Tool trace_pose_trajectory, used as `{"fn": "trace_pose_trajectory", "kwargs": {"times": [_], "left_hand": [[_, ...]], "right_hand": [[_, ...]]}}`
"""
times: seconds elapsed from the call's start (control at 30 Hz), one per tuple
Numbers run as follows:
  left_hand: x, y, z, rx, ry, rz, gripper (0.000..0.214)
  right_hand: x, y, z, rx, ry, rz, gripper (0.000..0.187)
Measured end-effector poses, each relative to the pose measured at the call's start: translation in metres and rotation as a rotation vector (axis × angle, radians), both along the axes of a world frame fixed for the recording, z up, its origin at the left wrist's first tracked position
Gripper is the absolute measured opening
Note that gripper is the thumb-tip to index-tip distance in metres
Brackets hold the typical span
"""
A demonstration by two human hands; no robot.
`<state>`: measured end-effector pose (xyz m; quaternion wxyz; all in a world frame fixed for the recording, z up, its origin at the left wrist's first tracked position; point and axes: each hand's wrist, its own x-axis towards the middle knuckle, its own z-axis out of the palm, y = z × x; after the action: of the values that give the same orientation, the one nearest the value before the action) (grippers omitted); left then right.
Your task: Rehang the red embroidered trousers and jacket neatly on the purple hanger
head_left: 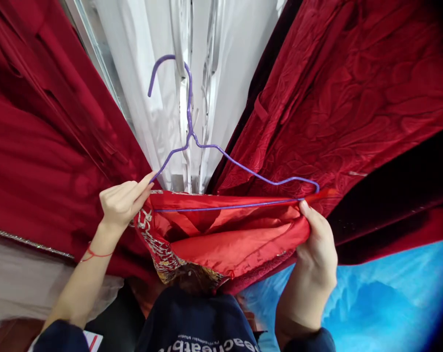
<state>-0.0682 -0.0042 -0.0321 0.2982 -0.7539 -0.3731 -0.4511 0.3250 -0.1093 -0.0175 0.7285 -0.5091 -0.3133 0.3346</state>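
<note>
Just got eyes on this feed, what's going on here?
A person's left hand pinches a purple hanger at one shoulder, while the right hand holds a red garment near the hanger's other end. The hanger's lower bar lies across the garment's shiny red fabric. Dark red fabric hangs on both sides. Whether the hook rests on the white frame is hard to tell.

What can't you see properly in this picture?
In the head view:
The purple hanger's left corner: hidden by the left hand and the edge of the red garment.
The right hand's fingers: mostly hidden behind the garment.
Big letters on the navy top: cut off by the bottom edge.
Tiny letters above them: too small to read surely.
</note>
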Motion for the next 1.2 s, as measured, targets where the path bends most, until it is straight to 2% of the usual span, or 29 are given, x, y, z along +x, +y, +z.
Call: {"fn": "trace_pose_trajectory", "kwargs": {"times": [0.07, 0.13, 0.23, 0.33, 0.43, 0.57, 0.7, 0.73, 0.8, 0.87, 0.9, 1.0, 1.03, 1.07, 1.1, 1.2], "left_hand": [[-0.002, 0.002, 0.006, 0.065, 0.052, -0.019, 0.028], [-0.003, 0.005, 0.011, 0.128, 0.083, -0.049, 0.028], [-0.004, 0.010, 0.015, 0.203, 0.097, -0.083, 0.030], [-0.004, 0.017, 0.012, 0.205, 0.063, -0.128, 0.036], [-0.003, 0.022, 0.007, 0.167, -0.004, -0.159, 0.039], [-0.007, 0.023, 0.003, 0.157, -0.024, -0.208, 0.044], [-0.029, 0.029, 0.002, 0.192, 0.009, -0.261, 0.054], [-0.034, 0.031, 0.001, 0.174, 0.023, -0.247, 0.053], [-0.038, 0.033, -0.001, 0.126, 0.055, -0.221, 0.053], [-0.032, 0.033, -0.003, 0.120, 0.058, -0.238, 0.057], [-0.027, 0.031, -0.004, 0.133, 0.047, -0.254, 0.059], [-0.009, 0.024, -0.006, 0.146, 0.014, -0.235, 0.057], [-0.005, 0.021, -0.006, 0.139, 0.015, -0.212, 0.055], [-0.002, 0.018, -0.005, 0.131, 0.018, -0.193, 0.054], [0.000, 0.016, -0.005, 0.126, 0.020, -0.183, 0.053], [0.002, 0.012, -0.003, 0.116, 0.021, -0.188, 0.052]], "right_hand": [[0.002, 0.004, 0.013, -0.008, 0.030, 0.042, 0.041], [0.005, 0.009, 0.024, 0.046, 0.008, 0.044, 0.041], [0.010, 0.017, 0.039, 0.114, -0.130, 0.052, 0.036], [0.015, 0.024, 0.047, 0.089, -0.278, 0.072, 0.038], [0.020, 0.026, 0.045, 0.051, -0.448, 0.026, 0.040], [0.028, 0.024, 0.033, 0.040, -0.590, -0.003, 0.039], [0.033, 0.025, 0.035, 0.195, -0.466, -0.274, 0.040], [0.031, 0.025, 0.036, 0.222, -0.435, -0.314, 0.040], [0.021, 0.023, 0.035, 0.219, -0.426, -0.282, 0.038], [0.005, 0.019, 0.020, 0.204, -0.425, -0.204, 0.035], [-0.005, 0.016, 0.006, 0.213, -0.402, -0.188, 0.034], [-0.037, 0.003, -0.056, 0.258, -0.370, -0.319, 0.033], [-0.050, -0.003, -0.080, 0.222, -0.434, -0.331, 0.031], [-0.062, -0.009, -0.103, 0.154, -0.557, -0.270, 0.031], [-0.075, -0.015, -0.124, 0.094, -0.708, -0.169, 0.042], [-0.112, -0.032, -0.168, -0.035, -1.034, 0.108, 0.103]]}}
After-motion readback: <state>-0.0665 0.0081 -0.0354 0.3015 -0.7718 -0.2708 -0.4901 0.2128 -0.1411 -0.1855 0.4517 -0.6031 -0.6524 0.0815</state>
